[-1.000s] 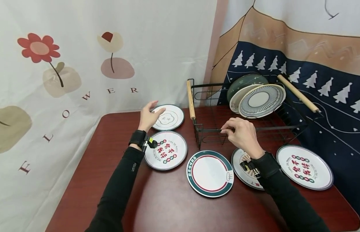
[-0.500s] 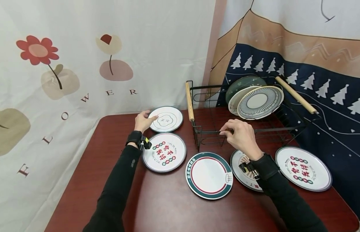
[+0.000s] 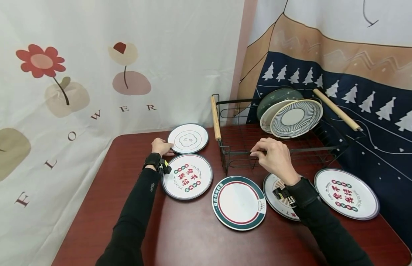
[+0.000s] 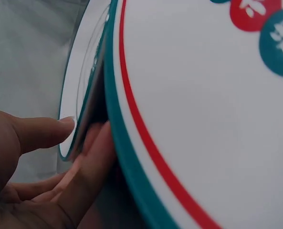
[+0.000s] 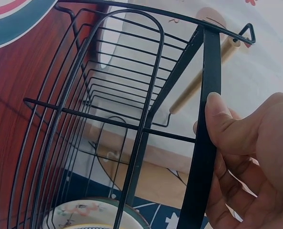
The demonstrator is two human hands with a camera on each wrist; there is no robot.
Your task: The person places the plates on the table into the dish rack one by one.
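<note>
My left hand (image 3: pixel 161 146) has the near-left rim of a small white plate (image 3: pixel 188 138) with a dark edge and a line drawing in its middle. In the left wrist view the thumb (image 4: pixel 43 133) lies on the plate's top face and the other fingers reach beneath it. Right in front is a white plate with red lettering (image 3: pixel 192 190), its rim close by those fingers. My right hand (image 3: pixel 275 155) pinches the flat black front rail (image 5: pixel 202 157) of a wire dish rack (image 3: pixel 216 118), thumb on one side and fingers on the other.
In the rack's right part stand a dark green plate (image 3: pixel 270 96), a pale plate (image 3: pixel 266 120) and a blue-striped plate (image 3: pixel 292 127). A green-rimmed plate (image 3: pixel 239 203), a partly covered plate (image 3: pixel 272 197) and another red-lettered plate (image 3: pixel 347 210) lie on the red-brown table (image 3: pixel 189 236).
My left hand has come down and toward me, from above the small plate to its near-left rim, and now grips it. The right hand stays on the rack rail.
</note>
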